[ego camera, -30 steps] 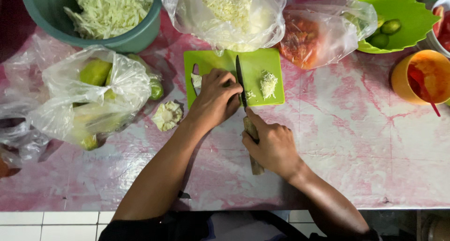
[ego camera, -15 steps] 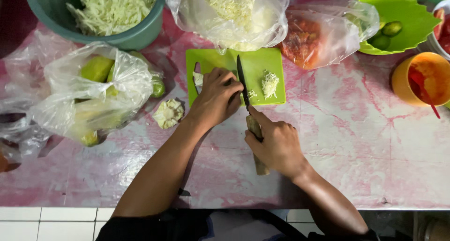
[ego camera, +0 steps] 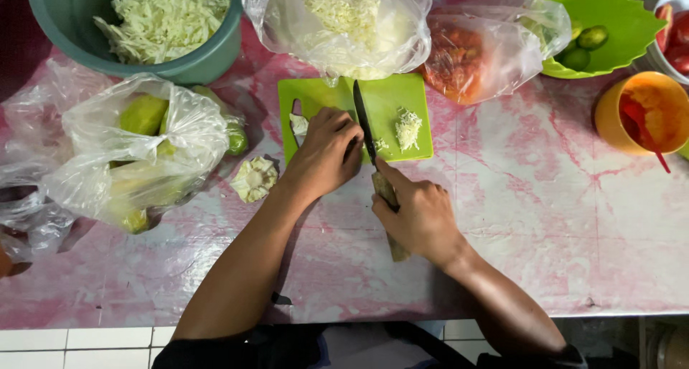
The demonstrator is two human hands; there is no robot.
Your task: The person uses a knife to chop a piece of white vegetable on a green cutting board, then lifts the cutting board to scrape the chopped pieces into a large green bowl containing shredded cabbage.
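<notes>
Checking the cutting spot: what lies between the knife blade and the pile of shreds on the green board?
In the head view, a few small shreds lie between knife blade and shredded pile; otherwise bare green board.

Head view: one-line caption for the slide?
Right hand holds a knife over a green cutting board; left hand presses down beside the blade, shredded cabbage alongside.

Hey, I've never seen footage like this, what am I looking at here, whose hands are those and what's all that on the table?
One camera, worn on a person's head, looks down at their own bare hands. The left hand presses a pale vegetable piece onto a green cutting board. The right hand grips a knife, blade on the board beside a small shredded pile. Around them on the pink table: a teal bowl of shredded cabbage, plastic bags and an orange cup.
</notes>
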